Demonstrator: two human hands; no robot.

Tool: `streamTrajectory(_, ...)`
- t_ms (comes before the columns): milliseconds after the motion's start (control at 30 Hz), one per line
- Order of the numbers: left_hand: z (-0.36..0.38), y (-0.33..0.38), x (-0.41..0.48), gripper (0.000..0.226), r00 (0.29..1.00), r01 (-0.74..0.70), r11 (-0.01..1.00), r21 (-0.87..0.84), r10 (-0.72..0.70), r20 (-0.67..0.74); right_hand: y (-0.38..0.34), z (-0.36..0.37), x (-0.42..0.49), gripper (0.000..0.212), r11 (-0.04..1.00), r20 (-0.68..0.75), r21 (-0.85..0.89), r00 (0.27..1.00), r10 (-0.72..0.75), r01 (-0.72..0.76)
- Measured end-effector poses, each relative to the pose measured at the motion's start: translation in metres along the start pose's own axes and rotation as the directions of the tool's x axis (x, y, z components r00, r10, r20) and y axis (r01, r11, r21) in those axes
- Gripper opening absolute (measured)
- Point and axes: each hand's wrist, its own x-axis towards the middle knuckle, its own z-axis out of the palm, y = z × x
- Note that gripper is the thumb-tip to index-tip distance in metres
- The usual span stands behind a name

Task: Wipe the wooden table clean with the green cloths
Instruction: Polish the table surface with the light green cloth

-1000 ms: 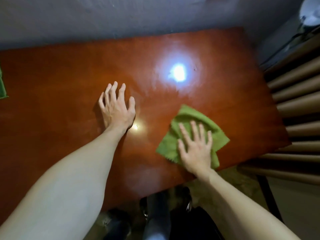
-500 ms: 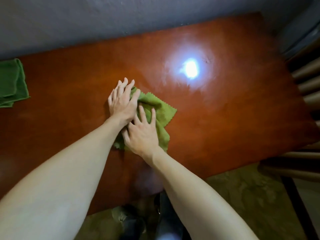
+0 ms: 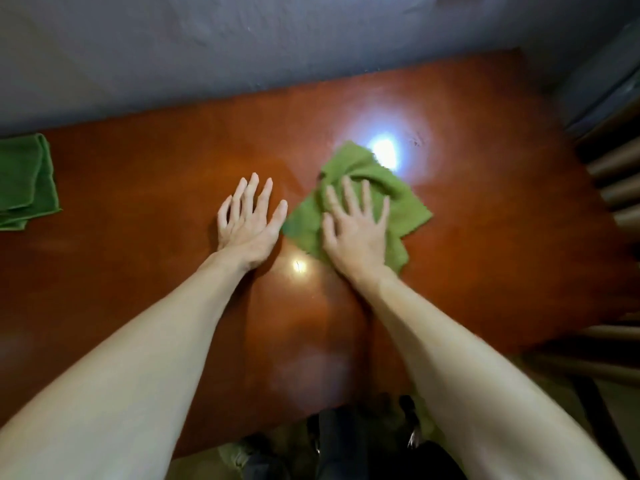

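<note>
Green cloth [image 3: 405, 206], soft and light, bunched beneath the flat, spread right hand [image 3: 356, 226]; left hand [image 3: 247, 220] lay spread on the bench [image 3: 138, 265].

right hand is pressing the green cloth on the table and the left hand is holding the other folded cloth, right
Not quite. The head view shows the left hand flat on the bare table, holding nothing; the folded cloth lies untouched at the table's left edge. The right hand does press the green cloth on the table.

Dim, soft view; white glare on the table [image 3: 173, 271], edges warped.
</note>
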Motion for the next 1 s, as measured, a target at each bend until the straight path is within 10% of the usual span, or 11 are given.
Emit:
streamTrajectory(100, -0.005, -0.006, 0.005, 0.071, 0.995, 0.090, 0.980, -0.179, -0.097, -0.031, -0.101, 0.012, -0.004, 0.073, 0.935, 0.189, -0.048, 0.923, -0.337, 0.351)
streamTrajectory(200, -0.006, -0.007, 0.004, 0.075, 0.995, 0.093, 0.985, -0.143, -0.096, -0.014, -0.066, 0.010, 0.018, 0.063, 0.923, 0.101, 0.018, 0.918, -0.384, 0.384)
streamTrajectory(333, -0.001, -0.006, 0.003, 0.086, 0.998, 0.060, 0.997, -0.044, -0.061, -0.026, 0.076, -0.013, 0.056, 0.060, 0.998, -0.008, -0.061, 1.000, 0.012, -0.013)
streamTrajectory(500, 0.000, -0.007, 0.002, 0.087, 0.998, 0.054, 0.999, -0.001, -0.054, -0.021, 0.144, -0.035, 0.054, 0.064, 0.911, -0.015, 0.006, 0.911, 0.411, -0.411)
streamTrajectory(700, -0.003, -0.005, 0.004, 0.083, 0.993, 0.106, 0.984, -0.143, -0.112, -0.035, -0.092, 0.014, 0.026, 0.068, 0.955, 0.131, -0.093, 0.954, -0.269, 0.281)
streamTrajectory(800, -0.004, -0.006, 0.005, 0.080, 0.994, 0.109, 0.986, -0.129, -0.112, -0.017, -0.077, 0.012, 0.030, 0.064, 0.920, 0.108, -0.019, 0.916, -0.387, 0.391)
streamTrajectory(1000, -0.003, -0.007, 0.002, 0.086, 0.998, 0.063, 0.996, -0.059, -0.063, 0.013, 0.153, -0.032, 0.057, 0.060, 0.981, -0.031, -0.081, 0.984, 0.176, -0.178)
